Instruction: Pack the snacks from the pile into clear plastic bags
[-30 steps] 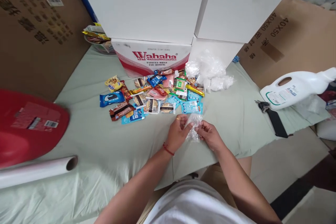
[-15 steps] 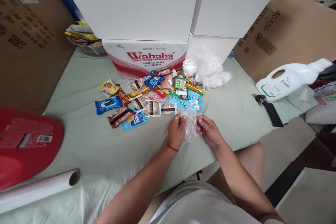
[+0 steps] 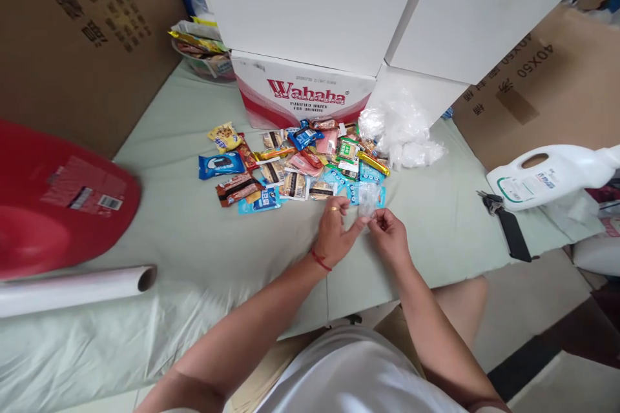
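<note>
A small crumpled clear plastic bag [image 3: 369, 196] stands up from the fingertips of my right hand [image 3: 391, 237], which pinches its lower end. My left hand [image 3: 335, 232] is just to the left, its thumb stretched out to the bag's lower end and its other fingers apart from the thumb, slightly bent. Just beyond both hands lies a pile of small wrapped snacks, among them a blue packet [image 3: 221, 165], a yellow cookie packet [image 3: 225, 137], a brown packet [image 3: 237, 189] and sandwich biscuits [image 3: 294, 185]. Light-blue packets partly show behind the bag.
A heap of clear plastic bags [image 3: 407, 132] lies right of the snacks, before white boxes [image 3: 310, 6] and a Wahaha carton [image 3: 310, 100]. A white bottle [image 3: 537, 177] and keys with a black strap [image 3: 511, 232] lie right. Left are a red container [image 3: 62, 206] and a white roll [image 3: 77, 289].
The plastic bag, stretched between both hands before, is now bunched up and held upright in my right hand. My left fingers have let go and spread. The whole view has shifted.
</note>
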Action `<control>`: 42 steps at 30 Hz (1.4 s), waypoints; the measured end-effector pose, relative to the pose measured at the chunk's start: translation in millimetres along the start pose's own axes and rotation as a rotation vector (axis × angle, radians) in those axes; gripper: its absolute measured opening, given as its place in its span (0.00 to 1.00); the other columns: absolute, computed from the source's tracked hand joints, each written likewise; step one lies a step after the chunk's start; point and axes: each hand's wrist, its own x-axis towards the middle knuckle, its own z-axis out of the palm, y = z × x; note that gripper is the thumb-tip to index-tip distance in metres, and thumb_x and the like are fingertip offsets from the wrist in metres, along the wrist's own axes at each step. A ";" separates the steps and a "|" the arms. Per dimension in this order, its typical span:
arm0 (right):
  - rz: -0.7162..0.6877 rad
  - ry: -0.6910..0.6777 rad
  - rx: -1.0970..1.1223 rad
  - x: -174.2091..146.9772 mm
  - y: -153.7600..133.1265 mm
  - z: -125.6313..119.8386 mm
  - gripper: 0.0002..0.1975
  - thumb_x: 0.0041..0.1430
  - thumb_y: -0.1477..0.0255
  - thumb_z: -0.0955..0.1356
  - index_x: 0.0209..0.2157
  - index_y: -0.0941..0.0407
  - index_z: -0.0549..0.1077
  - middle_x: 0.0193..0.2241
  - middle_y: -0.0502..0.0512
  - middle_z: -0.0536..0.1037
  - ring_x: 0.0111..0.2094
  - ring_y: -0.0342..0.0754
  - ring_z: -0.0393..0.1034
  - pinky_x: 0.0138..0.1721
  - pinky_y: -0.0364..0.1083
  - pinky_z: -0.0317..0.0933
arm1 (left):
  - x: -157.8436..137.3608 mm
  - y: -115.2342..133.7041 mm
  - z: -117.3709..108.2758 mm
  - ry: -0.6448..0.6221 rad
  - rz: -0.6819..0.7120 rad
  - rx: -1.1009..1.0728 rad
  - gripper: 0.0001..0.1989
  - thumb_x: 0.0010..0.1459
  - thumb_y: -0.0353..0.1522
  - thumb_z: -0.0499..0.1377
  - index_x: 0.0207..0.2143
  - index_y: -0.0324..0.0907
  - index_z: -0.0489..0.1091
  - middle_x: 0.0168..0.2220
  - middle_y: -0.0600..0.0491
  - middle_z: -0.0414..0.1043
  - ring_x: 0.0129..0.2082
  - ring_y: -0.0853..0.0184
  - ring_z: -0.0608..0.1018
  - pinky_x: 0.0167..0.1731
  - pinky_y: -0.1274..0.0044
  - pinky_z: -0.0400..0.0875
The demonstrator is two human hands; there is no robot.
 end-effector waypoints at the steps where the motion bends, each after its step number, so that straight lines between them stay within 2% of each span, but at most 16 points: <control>1: -0.016 0.000 -0.028 -1.2 2.2 1.6 0.12 0.54 0.60 0.74 0.32 0.53 0.73 0.27 0.48 0.73 0.26 0.43 0.60 0.30 0.44 0.56 | -0.5 1.3 0.2 -0.059 -0.011 0.001 0.23 0.52 0.40 0.70 0.46 0.43 0.68 0.44 0.48 0.69 0.38 0.64 0.73 0.37 0.73 0.70; 3: -0.020 -0.020 -0.024 -4.2 6.3 4.8 0.11 0.55 0.61 0.73 0.33 0.53 0.74 0.27 0.48 0.73 0.26 0.44 0.61 0.30 0.44 0.56 | 0.5 1.1 1.4 -0.139 -0.085 -0.018 0.17 0.51 0.37 0.70 0.40 0.42 0.71 0.41 0.50 0.70 0.36 0.65 0.73 0.37 0.73 0.69; 5: 0.019 -0.016 0.055 -6.8 8.9 5.9 0.12 0.54 0.60 0.74 0.33 0.53 0.74 0.25 0.47 0.72 0.25 0.43 0.59 0.28 0.43 0.55 | 4.2 -2.4 2.2 -0.131 -0.205 -0.137 0.09 0.53 0.35 0.68 0.31 0.42 0.72 0.34 0.53 0.70 0.33 0.66 0.72 0.36 0.74 0.67; 8: 0.140 0.052 0.243 -7.9 9.2 -0.6 0.15 0.51 0.59 0.77 0.31 0.53 0.73 0.21 0.43 0.66 0.21 0.40 0.55 0.24 0.42 0.50 | 13.1 -9.7 -0.2 -0.041 -0.374 -0.388 0.11 0.53 0.37 0.67 0.26 0.43 0.70 0.28 0.56 0.69 0.31 0.68 0.71 0.36 0.75 0.66; 13: 0.291 0.079 0.490 -6.5 6.6 -21.6 0.18 0.44 0.62 0.79 0.30 0.54 0.71 0.23 0.43 0.65 0.22 0.39 0.55 0.23 0.41 0.51 | 26.2 -15.4 -10.4 -0.032 -0.493 -0.611 0.17 0.49 0.42 0.68 0.26 0.43 0.64 0.36 0.53 0.77 0.38 0.64 0.79 0.43 0.71 0.72; 16: 0.272 0.085 0.415 -7.1 5.7 -26.4 0.18 0.48 0.59 0.77 0.36 0.53 0.72 0.25 0.45 0.67 0.23 0.41 0.58 0.24 0.42 0.53 | 27.6 -13.7 -14.2 -0.091 -0.555 -0.754 0.20 0.43 0.38 0.72 0.22 0.42 0.62 0.37 0.51 0.78 0.43 0.59 0.81 0.48 0.67 0.73; 18: 0.145 0.207 0.190 -8.2 3.4 -25.3 0.20 0.54 0.55 0.73 0.42 0.53 0.72 0.30 0.48 0.71 0.27 0.44 0.62 0.27 0.44 0.58 | 25.9 -11.1 -14.8 -0.124 -0.587 -0.845 0.21 0.41 0.35 0.73 0.21 0.41 0.62 0.38 0.50 0.78 0.46 0.57 0.81 0.51 0.65 0.72; 20: -0.047 0.360 -0.091 -8.7 0.0 -21.6 0.22 0.59 0.52 0.70 0.46 0.53 0.71 0.39 0.54 0.75 0.32 0.46 0.65 0.33 0.47 0.62 | 23.1 -7.9 -14.6 -0.145 -0.600 -0.908 0.21 0.42 0.35 0.74 0.21 0.41 0.63 0.42 0.49 0.79 0.50 0.54 0.80 0.53 0.63 0.72; 21: -0.118 0.385 -0.201 -8.4 -1.6 -18.8 0.23 0.60 0.51 0.69 0.47 0.54 0.71 0.43 0.57 0.75 0.34 0.47 0.66 0.35 0.48 0.63 | 21.9 -6.1 -14.5 -0.158 -0.602 -0.935 0.21 0.43 0.36 0.75 0.22 0.41 0.63 0.44 0.48 0.79 0.52 0.53 0.79 0.54 0.61 0.71; 22: -0.149 0.360 -0.274 -7.4 -2.6 -15.3 0.24 0.60 0.51 0.69 0.48 0.54 0.71 0.44 0.58 0.76 0.35 0.48 0.66 0.37 0.48 0.63 | 20.9 -4.4 -14.6 -0.177 -0.602 -0.962 0.21 0.44 0.36 0.75 0.22 0.40 0.63 0.46 0.47 0.79 0.54 0.51 0.79 0.55 0.60 0.71; 24: -0.106 0.210 -0.311 -3.9 -2.3 -7.4 0.25 0.57 0.51 0.71 0.49 0.54 0.73 0.40 0.56 0.77 0.33 0.48 0.66 0.36 0.48 0.62 | 20.4 -1.6 -15.7 -0.217 -0.601 -1.010 0.21 0.45 0.37 0.75 0.23 0.41 0.64 0.48 0.46 0.79 0.56 0.49 0.78 0.57 0.57 0.70; 27: 0.030 0.049 -0.173 2.7 2.5 1.8 0.21 0.53 0.54 0.73 0.41 0.55 0.76 0.27 0.48 0.72 0.26 0.45 0.60 0.31 0.46 0.58 | 24.4 -0.4 -19.8 -0.230 -0.607 -1.057 0.18 0.44 0.34 0.74 0.22 0.41 0.65 0.48 0.46 0.80 0.56 0.49 0.78 0.59 0.56 0.68; 30: 0.100 0.097 0.090 6.2 6.1 -0.9 0.17 0.52 0.56 0.74 0.35 0.54 0.75 0.22 0.44 0.68 0.24 0.43 0.58 0.29 0.44 0.55 | 33.3 -2.8 -27.4 -0.180 -0.600 -1.070 0.16 0.42 0.30 0.71 0.20 0.41 0.64 0.47 0.47 0.81 0.55 0.51 0.79 0.59 0.59 0.70; 34: 0.201 0.207 0.388 4.1 7.2 -25.8 0.18 0.45 0.59 0.79 0.33 0.53 0.75 0.27 0.46 0.73 0.27 0.42 0.63 0.29 0.43 0.59 | 46.6 -7.9 -40.5 -0.068 -0.591 -1.068 0.15 0.40 0.27 0.68 0.19 0.41 0.61 0.45 0.49 0.81 0.52 0.56 0.80 0.53 0.66 0.74; 38: 0.273 0.244 0.439 -3.5 12.7 -56.6 0.18 0.42 0.62 0.81 0.30 0.53 0.75 0.23 0.45 0.69 0.23 0.40 0.57 0.22 0.41 0.51 | 56.2 -12.1 -50.7 0.028 -0.580 -1.004 0.16 0.39 0.28 0.66 0.20 0.42 0.57 0.42 0.50 0.80 0.47 0.59 0.80 0.46 0.70 0.75; 42: 0.288 0.264 0.392 -10.8 17.6 -74.5 0.17 0.41 0.63 0.82 0.29 0.54 0.77 0.24 0.46 0.68 0.23 0.39 0.55 0.20 0.41 0.48 | 60.7 -14.0 -53.7 0.047 -0.557 -0.944 0.15 0.37 0.29 0.66 0.19 0.42 0.58 0.38 0.52 0.79 0.43 0.61 0.80 0.41 0.72 0.74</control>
